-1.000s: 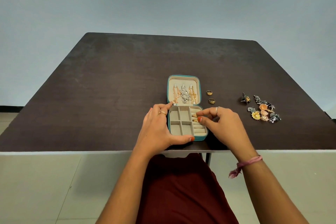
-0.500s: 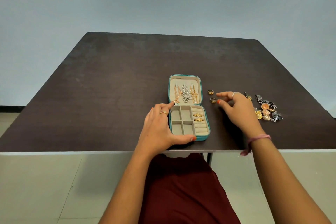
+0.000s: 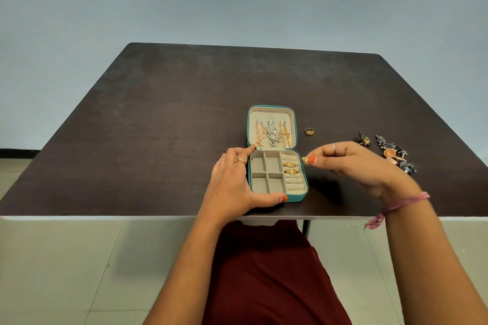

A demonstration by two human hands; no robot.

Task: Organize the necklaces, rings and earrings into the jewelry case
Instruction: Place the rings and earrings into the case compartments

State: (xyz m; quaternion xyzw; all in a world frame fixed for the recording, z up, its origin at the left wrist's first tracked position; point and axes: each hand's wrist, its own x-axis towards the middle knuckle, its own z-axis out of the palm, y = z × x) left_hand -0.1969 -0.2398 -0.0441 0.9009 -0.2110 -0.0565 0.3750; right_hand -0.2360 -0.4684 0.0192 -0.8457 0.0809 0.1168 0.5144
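Dark table [image 3: 163, 119]: right hand [image 3: 353, 163] now pinches gold ring [image 3: 305, 160] beside case [image 3: 274, 177].

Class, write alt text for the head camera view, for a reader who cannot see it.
A person's right hand pinches a gold ring beside an open teal jewelry case steadied by the left hand. Necklaces hang in the lid; earrings wait on the table.

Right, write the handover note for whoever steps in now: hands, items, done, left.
Left hand steadies the teal jewelry case, open on the table.
Right hand pinches a gold ring beside the case's ring rolls.
Done: necklaces hung in the lid; two rings in the rolls.
Left: seat the held ring, then the loose ring, then the earring pile.
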